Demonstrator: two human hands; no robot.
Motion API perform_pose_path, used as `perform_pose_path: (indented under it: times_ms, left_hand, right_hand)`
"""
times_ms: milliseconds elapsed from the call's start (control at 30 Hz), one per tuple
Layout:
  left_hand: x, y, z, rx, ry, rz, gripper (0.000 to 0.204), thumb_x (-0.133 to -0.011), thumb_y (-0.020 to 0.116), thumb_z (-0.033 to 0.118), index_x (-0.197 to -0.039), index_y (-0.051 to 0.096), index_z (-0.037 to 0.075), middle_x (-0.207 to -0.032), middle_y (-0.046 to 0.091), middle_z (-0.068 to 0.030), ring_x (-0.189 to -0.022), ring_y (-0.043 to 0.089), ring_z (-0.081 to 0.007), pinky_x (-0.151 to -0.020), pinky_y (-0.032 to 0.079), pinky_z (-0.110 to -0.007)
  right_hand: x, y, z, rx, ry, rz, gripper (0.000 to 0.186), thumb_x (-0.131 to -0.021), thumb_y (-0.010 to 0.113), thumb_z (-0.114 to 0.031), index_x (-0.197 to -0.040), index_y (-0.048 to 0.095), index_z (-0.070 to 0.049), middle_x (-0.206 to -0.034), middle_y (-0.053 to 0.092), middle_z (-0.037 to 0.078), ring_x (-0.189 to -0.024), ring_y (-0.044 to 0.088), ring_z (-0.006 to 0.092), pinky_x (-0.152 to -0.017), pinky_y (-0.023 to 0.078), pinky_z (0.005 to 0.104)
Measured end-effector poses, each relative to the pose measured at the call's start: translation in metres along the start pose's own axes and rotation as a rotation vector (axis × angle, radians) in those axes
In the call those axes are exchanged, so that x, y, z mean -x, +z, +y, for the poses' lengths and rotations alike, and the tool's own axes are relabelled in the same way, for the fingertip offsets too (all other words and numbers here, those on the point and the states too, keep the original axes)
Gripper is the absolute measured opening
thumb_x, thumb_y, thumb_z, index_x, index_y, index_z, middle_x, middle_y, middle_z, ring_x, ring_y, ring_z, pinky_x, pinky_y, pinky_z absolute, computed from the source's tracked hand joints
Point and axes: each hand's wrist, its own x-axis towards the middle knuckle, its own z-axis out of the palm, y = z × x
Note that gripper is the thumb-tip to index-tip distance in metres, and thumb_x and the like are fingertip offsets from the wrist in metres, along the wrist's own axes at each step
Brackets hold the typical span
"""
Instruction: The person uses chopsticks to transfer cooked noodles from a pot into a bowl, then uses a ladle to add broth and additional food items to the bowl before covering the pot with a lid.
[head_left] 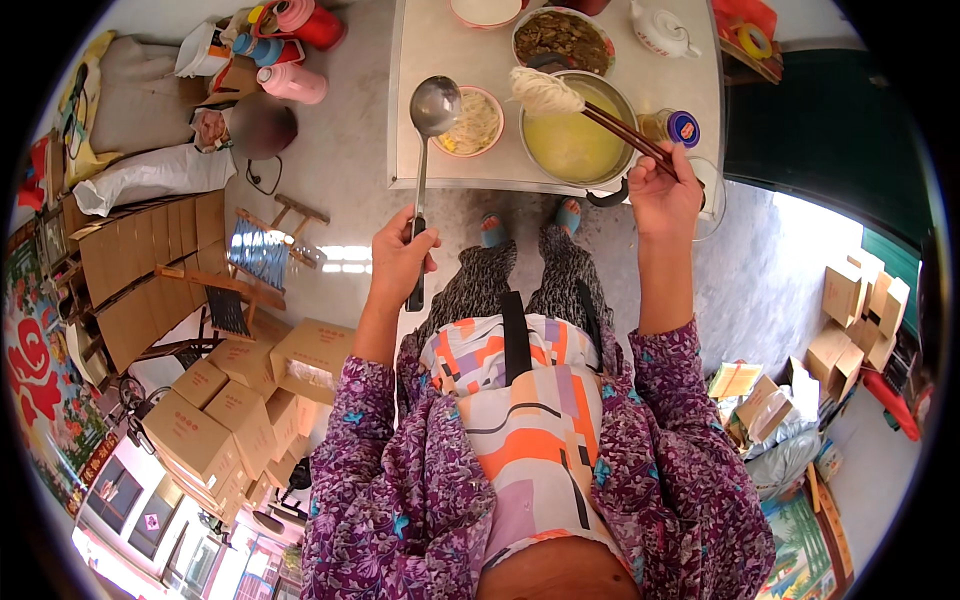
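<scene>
My left hand (402,258) is closed round the black handle of a steel ladle (436,106), whose bowl hangs by the left rim of a small bowl of noodles (474,122). In my right hand (664,190) is a pair of dark chopsticks (622,128). A pale clump of noodles (545,92) is at their tips, over the far left rim of a metal pot (632,140) holding yellowish broth (572,146). The pot's black handle (607,196) points toward me. Beyond the pot stands a bowl of brown cooked food (562,40).
On the white table (400,150) are a jar with a purple lid (683,129), a white teapot (662,28) and a pale bowl (486,10). A folding chair (258,246), thermos flasks (296,82) and stacked cardboard boxes (196,436) stand to the left. More boxes (846,292) are at right.
</scene>
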Motion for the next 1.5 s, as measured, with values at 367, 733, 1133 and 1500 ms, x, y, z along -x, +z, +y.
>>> perform_pose_path:
  times_ms: [367, 733, 1133, 1500]
  left_hand:
    - [0.010, -0.018, -0.004, 0.010, -0.050, 0.132, 0.041, -0.083, 0.061, 0.007, -0.121, 0.052, -0.004, -0.072, 0.062, -0.0053, -0.045, 0.050, -0.0071, -0.042, 0.042, -0.021]
    - [0.015, -0.021, -0.024, 0.072, -0.084, 0.165, 0.039, -0.083, 0.060, 0.007, -0.120, 0.053, -0.003, -0.072, 0.062, -0.0050, -0.044, 0.050, -0.0070, -0.042, 0.041, -0.020]
    - [0.007, -0.020, -0.021, 0.066, -0.095, 0.155, 0.043, -0.083, 0.061, 0.007, -0.122, 0.050, -0.005, -0.073, 0.062, -0.0052, -0.045, 0.051, -0.0073, -0.042, 0.042, -0.020]
    - [0.003, -0.009, -0.014, 0.049, -0.115, 0.126, 0.043, -0.082, 0.061, 0.006, -0.122, 0.051, -0.005, -0.072, 0.062, -0.0052, -0.044, 0.050, -0.0069, -0.042, 0.043, -0.021]
  right_hand:
    - [-0.082, -0.001, 0.158, 0.376, -0.048, 0.171, 0.018, -0.090, 0.054, -0.017, -0.088, 0.056, 0.001, -0.073, 0.062, 0.012, -0.054, 0.062, 0.0202, -0.050, 0.054, 0.0296]
    - [-0.069, 0.019, 0.184, 0.698, -0.191, -0.117, 0.019, -0.087, 0.062, -0.015, -0.086, 0.062, 0.004, -0.076, 0.063, 0.007, -0.056, 0.061, 0.0136, -0.051, 0.051, 0.0226]
    - [-0.073, 0.032, 0.170, 0.856, -0.269, -0.289, 0.016, -0.084, 0.065, -0.012, -0.077, 0.064, 0.002, -0.072, 0.063, 0.002, -0.057, 0.058, 0.0098, -0.056, 0.048, 0.0228]
    - [-0.088, 0.038, 0.164, 0.842, -0.312, -0.248, 0.012, -0.085, 0.065, -0.010, -0.084, 0.064, 0.002, -0.071, 0.062, 0.002, -0.061, 0.060, 0.0092, -0.054, 0.048, 0.0222]
